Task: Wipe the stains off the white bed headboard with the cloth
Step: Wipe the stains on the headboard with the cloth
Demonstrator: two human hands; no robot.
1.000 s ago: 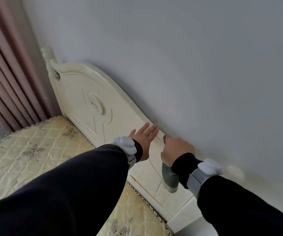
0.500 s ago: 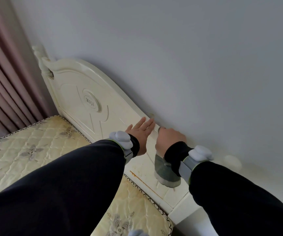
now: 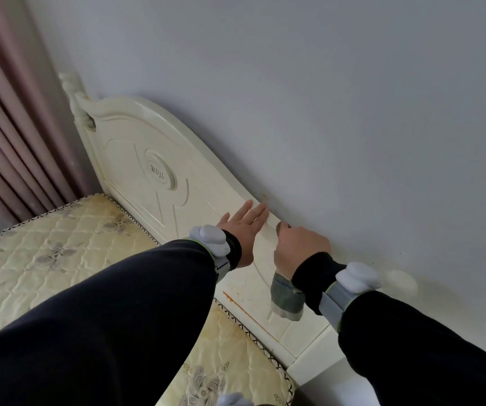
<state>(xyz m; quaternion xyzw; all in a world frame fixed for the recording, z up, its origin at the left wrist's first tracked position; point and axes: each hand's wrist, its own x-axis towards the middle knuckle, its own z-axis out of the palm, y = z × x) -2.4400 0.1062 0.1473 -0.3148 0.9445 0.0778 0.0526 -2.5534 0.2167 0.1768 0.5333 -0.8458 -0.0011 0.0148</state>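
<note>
Right hand [image 3: 300,249] gripping cloth [image 3: 287,297] at headboard [image 3: 200,183] top edge

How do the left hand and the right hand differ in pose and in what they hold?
The left hand lies flat with straight fingers on the headboard; the right hand is curled. The left hand holds nothing; the right hand grips the grey cloth, which hangs below it. Both are near the headboard's top edge.
</note>
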